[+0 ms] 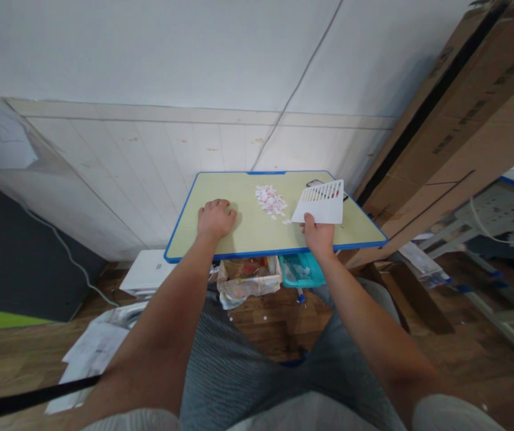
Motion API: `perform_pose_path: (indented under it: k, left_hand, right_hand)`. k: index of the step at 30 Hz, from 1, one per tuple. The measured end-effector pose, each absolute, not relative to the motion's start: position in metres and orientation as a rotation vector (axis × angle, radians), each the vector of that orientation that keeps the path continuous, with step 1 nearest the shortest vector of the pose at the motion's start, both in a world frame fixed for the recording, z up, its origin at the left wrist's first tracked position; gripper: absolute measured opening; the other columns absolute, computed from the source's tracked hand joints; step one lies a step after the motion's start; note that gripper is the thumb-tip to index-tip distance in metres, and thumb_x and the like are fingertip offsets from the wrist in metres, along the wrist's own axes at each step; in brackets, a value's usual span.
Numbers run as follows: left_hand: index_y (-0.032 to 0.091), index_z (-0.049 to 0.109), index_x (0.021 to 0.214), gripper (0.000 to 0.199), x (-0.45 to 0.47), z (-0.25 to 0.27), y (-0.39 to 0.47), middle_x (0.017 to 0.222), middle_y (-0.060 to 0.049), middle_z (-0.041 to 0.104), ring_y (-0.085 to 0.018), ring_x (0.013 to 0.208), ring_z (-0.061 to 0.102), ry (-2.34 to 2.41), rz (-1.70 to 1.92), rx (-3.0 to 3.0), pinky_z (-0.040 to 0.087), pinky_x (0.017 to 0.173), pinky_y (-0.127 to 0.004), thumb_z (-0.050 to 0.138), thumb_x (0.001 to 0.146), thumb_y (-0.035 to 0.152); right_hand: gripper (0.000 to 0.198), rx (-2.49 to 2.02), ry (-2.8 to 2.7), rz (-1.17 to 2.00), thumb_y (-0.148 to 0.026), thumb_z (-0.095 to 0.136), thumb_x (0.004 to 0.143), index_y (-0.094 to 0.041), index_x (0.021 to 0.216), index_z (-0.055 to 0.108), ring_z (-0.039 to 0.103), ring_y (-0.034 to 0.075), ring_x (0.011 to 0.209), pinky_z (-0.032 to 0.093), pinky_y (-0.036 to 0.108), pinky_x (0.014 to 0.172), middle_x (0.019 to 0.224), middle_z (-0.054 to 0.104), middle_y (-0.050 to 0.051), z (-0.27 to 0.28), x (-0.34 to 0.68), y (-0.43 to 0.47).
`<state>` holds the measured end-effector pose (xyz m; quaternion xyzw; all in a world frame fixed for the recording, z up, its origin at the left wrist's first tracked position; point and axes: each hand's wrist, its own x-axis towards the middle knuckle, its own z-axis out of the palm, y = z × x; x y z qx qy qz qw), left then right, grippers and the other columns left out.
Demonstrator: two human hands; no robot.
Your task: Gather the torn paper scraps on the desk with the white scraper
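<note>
My left hand rests on the left part of a pale yellow table with a blue edge. Its fingers lie on the surface, slightly bent and holding nothing. Near the table's middle is a loose pile of small white and pinkish pieces, and a few lie apart toward the right hand. Between thumb and fingers, my right hand grips a white sheet with a row of slanted slots. The sheet is tilted above the right side of the table. Behind it, a dark-edged flat object is partly covered.
A lined bin and a turquoise basket are beneath the front edge. Large cardboard boxes stand at the right. A white wall with a hanging cable rises behind the table. Papers lie at lower left.
</note>
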<state>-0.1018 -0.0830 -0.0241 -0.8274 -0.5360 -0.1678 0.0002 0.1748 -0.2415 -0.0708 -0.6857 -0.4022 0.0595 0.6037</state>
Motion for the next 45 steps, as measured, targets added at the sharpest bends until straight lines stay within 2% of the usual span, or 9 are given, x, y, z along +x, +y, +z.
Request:
perform_pose_path:
  k: [5, 9, 12, 24, 28, 31, 34, 40, 45]
  left_hand:
    - [0.018, 0.073, 0.152, 0.053, -0.101, -0.023, -0.085, 0.162, -0.018, 0.070, -0.038, 0.152, 0.060, -1.699, -0.529, -2.611, 0.048, 0.125, -0.055, 0.049, 0.111, 0.041]
    - [0.020, 0.073, 0.151, 0.052, -0.101, -0.025, -0.084, 0.161, -0.017, 0.071, -0.038, 0.150, 0.061, -1.691, -0.533, -2.608, 0.048, 0.125, -0.054, 0.050, 0.110, 0.043]
    - [0.019, 0.074, 0.150, 0.052, -0.101, -0.027, -0.082, 0.160, -0.017, 0.071, -0.039, 0.149, 0.061, -1.678, -0.541, -2.605, 0.048, 0.124, -0.055, 0.049, 0.110, 0.043]
    - [0.020, 0.074, 0.150, 0.052, -0.102, -0.024, -0.083, 0.161, -0.017, 0.071, -0.039, 0.150, 0.061, -1.693, -0.528, -2.608, 0.048, 0.125, -0.054, 0.049, 0.110, 0.043]
    - [0.022, 0.075, 0.148, 0.050, -0.101, -0.024, -0.082, 0.161, -0.017, 0.071, -0.039, 0.150, 0.061, -1.696, -0.545, -2.610, 0.048, 0.124, -0.054, 0.051, 0.109, 0.042]
    - [0.022, 0.075, 0.148, 0.050, -0.101, -0.024, -0.082, 0.161, -0.017, 0.071, -0.039, 0.150, 0.061, -1.696, -0.553, -2.612, 0.048, 0.124, -0.055, 0.051, 0.109, 0.042]
    - [0.023, 0.075, 0.148, 0.050, -0.102, -0.025, -0.081, 0.162, -0.017, 0.071, -0.039, 0.151, 0.060, -1.695, -0.548, -2.613, 0.048, 0.125, -0.055, 0.050, 0.109, 0.042]
    - [0.022, 0.075, 0.149, 0.051, -0.102, -0.029, -0.079, 0.161, -0.017, 0.071, -0.039, 0.149, 0.061, -1.681, -0.561, -2.609, 0.048, 0.124, -0.054, 0.051, 0.109, 0.044]
    - [0.021, 0.075, 0.148, 0.051, -0.101, -0.028, -0.080, 0.161, -0.017, 0.071, -0.039, 0.149, 0.062, -1.681, -0.555, -2.605, 0.048, 0.124, -0.055, 0.051, 0.109, 0.043]
  right_hand:
    - [0.021, -1.587, -0.786, 0.151, -0.040, 0.066, 0.090, -0.027, 0.075, 0.068, 0.073, 0.026, 0.064, 0.066, 0.040, 0.076, 0.064, 0.075, 0.005, -0.066, 0.182, -0.246]
    - [0.013, -1.476, -0.776, 0.381, -0.039, 0.070, 0.074, -0.026, 0.074, 0.066, 0.059, 0.021, 0.048, 0.053, 0.033, 0.049, 0.055, 0.066, 0.001, -0.058, 0.191, -0.252]
    - [0.018, -1.377, -0.781, 0.473, -0.040, 0.072, 0.067, -0.026, 0.074, 0.063, 0.053, 0.018, 0.044, 0.048, 0.032, 0.044, 0.051, 0.062, 0.000, -0.053, 0.193, -0.255]
    - [0.024, -1.377, -0.847, 0.570, -0.042, 0.076, 0.063, -0.025, 0.074, 0.063, 0.057, 0.019, 0.048, 0.052, 0.032, 0.045, 0.056, 0.065, 0.000, -0.042, 0.182, -0.267]
    - [0.025, -1.378, -0.812, 0.575, -0.039, 0.073, 0.062, -0.026, 0.079, 0.061, 0.055, 0.018, 0.047, 0.046, 0.032, 0.041, 0.064, 0.069, 0.000, -0.043, 0.184, -0.267]
    - [0.023, -1.379, -0.788, 0.554, -0.038, 0.072, 0.063, -0.027, 0.079, 0.060, 0.054, 0.019, 0.046, 0.046, 0.032, 0.042, 0.061, 0.066, -0.001, -0.045, 0.187, -0.265]
    - [0.022, -1.383, -0.820, 0.527, -0.041, 0.075, 0.065, -0.026, 0.077, 0.063, 0.058, 0.020, 0.049, 0.052, 0.033, 0.048, 0.058, 0.067, 0.000, -0.045, 0.188, -0.262]
    - [0.036, -1.488, -0.935, 0.467, -0.058, 0.083, 0.077, -0.024, 0.085, 0.072, 0.071, 0.023, 0.061, 0.063, 0.039, 0.069, 0.075, 0.082, 0.008, -0.046, 0.185, -0.257]
    - [0.029, -1.582, -1.022, 0.437, -0.053, 0.079, 0.082, -0.025, 0.077, 0.073, 0.072, 0.023, 0.065, 0.064, 0.038, 0.081, 0.074, 0.083, 0.006, -0.045, 0.182, -0.254]
